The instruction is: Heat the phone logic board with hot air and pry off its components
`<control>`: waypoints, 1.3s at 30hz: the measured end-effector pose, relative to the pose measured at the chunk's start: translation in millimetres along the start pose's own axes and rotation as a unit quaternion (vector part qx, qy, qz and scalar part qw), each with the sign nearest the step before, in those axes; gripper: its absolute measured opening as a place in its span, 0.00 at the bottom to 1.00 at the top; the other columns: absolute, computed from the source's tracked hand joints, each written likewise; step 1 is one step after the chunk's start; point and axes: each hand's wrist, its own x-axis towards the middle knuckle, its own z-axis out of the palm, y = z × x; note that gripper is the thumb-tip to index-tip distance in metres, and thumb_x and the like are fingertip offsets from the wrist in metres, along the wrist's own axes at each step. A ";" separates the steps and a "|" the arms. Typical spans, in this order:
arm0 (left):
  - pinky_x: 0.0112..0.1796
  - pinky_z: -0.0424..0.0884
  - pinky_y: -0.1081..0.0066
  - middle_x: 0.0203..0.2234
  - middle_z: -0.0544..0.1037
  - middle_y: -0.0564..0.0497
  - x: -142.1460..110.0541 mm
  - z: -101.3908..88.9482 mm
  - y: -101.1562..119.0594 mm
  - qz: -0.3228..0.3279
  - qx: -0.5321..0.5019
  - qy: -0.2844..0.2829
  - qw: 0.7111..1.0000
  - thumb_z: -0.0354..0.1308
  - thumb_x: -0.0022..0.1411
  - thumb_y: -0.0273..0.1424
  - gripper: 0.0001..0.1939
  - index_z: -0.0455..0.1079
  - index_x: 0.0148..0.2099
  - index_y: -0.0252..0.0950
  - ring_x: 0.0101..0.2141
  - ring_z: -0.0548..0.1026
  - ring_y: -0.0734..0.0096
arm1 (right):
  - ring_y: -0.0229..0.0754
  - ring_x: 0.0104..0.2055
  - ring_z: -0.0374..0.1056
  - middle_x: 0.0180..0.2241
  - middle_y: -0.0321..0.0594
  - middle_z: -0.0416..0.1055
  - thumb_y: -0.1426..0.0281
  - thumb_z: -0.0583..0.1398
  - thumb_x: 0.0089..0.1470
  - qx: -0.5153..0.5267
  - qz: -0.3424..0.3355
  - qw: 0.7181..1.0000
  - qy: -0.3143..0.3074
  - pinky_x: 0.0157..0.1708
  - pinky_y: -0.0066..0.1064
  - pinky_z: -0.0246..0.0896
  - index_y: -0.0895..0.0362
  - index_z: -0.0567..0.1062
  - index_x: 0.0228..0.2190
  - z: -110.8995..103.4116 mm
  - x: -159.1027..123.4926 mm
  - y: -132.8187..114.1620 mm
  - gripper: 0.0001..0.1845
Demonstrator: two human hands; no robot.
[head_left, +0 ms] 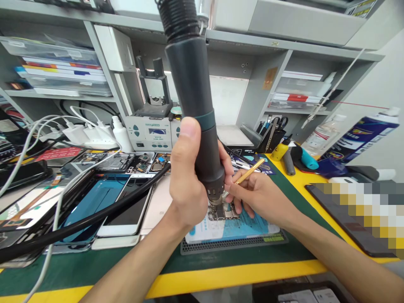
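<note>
My left hand (189,176) is wrapped round the black handpiece of a hot air gun (197,84), thumb on its near side. The gun tilts downward, its nozzle just above a phone circuit board (222,211). Under the board lies a blue and white pad (252,227) on a grey mat with a honeycomb pattern (221,246). My right hand (252,191) pinches gold tweezers (251,171) beside the nozzle. The tweezers' tips are hidden near the nozzle, so I cannot tell whether they touch the board.
Several phones and phone parts, including a white phone (129,206), lie on the left. A thick black cable (94,219) crosses over them. Behind stands a grey control unit (150,132). On the right are a yellow bottle (280,149) and a dark flat panel (341,219).
</note>
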 end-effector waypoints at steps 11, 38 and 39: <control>0.18 0.67 0.68 0.17 0.71 0.48 1.5 -0.1 -0.2 0.015 0.015 -0.002 1.000 0.40 0.65 0.61 0.35 0.68 0.25 0.37 0.19 0.72 0.67 | 0.33 0.19 0.68 0.26 0.37 0.77 0.60 0.62 0.58 -0.002 -0.005 1.000 -0.020 0.13 0.21 0.56 0.56 0.68 0.31 -2.0 -1.0 0.0 0.13; 0.19 0.68 0.68 0.17 0.71 0.49 1.5 0.7 -0.6 0.006 0.009 0.001 1.000 0.41 0.64 0.62 0.36 0.68 0.25 0.36 0.18 0.72 0.67 | 0.35 0.21 0.70 0.25 0.37 0.76 0.61 0.66 0.54 0.019 0.000 0.999 -0.040 0.14 0.22 0.58 0.57 0.70 0.32 -3.6 -1.8 -0.6 0.14; 0.19 0.68 0.68 0.17 0.71 0.48 1.3 0.8 -0.6 0.004 0.007 0.000 1.000 0.41 0.64 0.62 0.36 0.68 0.25 0.36 0.18 0.72 0.67 | 0.35 0.21 0.69 0.25 0.37 0.76 0.61 0.66 0.54 0.018 0.000 0.999 -0.041 0.14 0.21 0.58 0.57 0.70 0.32 -3.7 -1.8 -0.5 0.14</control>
